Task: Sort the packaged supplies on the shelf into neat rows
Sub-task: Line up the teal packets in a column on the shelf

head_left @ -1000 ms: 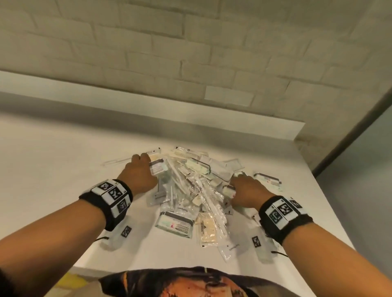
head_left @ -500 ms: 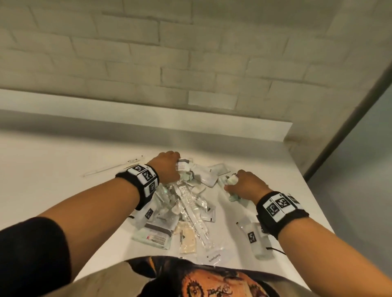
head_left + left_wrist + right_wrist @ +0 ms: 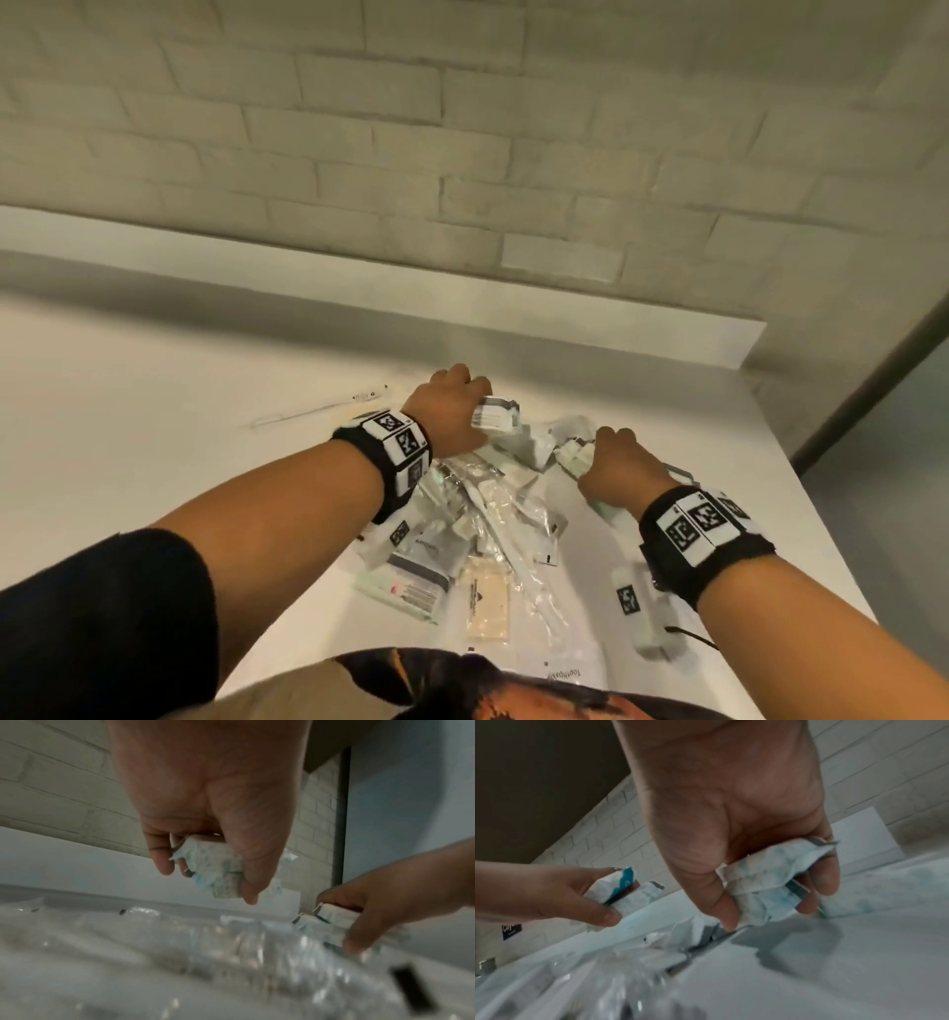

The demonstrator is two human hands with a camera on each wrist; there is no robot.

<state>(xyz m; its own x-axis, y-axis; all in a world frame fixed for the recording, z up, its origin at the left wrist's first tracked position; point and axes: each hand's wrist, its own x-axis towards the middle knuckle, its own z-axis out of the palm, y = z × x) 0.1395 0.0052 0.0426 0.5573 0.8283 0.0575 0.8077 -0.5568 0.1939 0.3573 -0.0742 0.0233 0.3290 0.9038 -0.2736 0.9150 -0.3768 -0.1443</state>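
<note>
A heap of clear and white packaged supplies (image 3: 477, 519) lies on the white shelf (image 3: 154, 437). My left hand (image 3: 457, 406) hovers over the heap's far side and grips a small bunch of white-and-blue sachets (image 3: 495, 413), also seen as sachets (image 3: 218, 870) under my left hand (image 3: 205, 821) in the left wrist view. My right hand (image 3: 616, 473) is at the heap's right edge and holds more white sachets (image 3: 572, 455); in the right wrist view these sachets (image 3: 765, 882) sit between thumb and fingers of my right hand (image 3: 734, 817).
A long thin wrapped item (image 3: 318, 408) lies alone on the shelf to the left of the heap. A low white lip (image 3: 565, 318) and a brick wall (image 3: 462, 128) close the back. The shelf's right edge (image 3: 801, 488) drops off beside my right wrist.
Both hands have closed on sachets and lifted them off the heap. The left hand moved forward and rightward over the heap's far side; the camera view shifted slightly.
</note>
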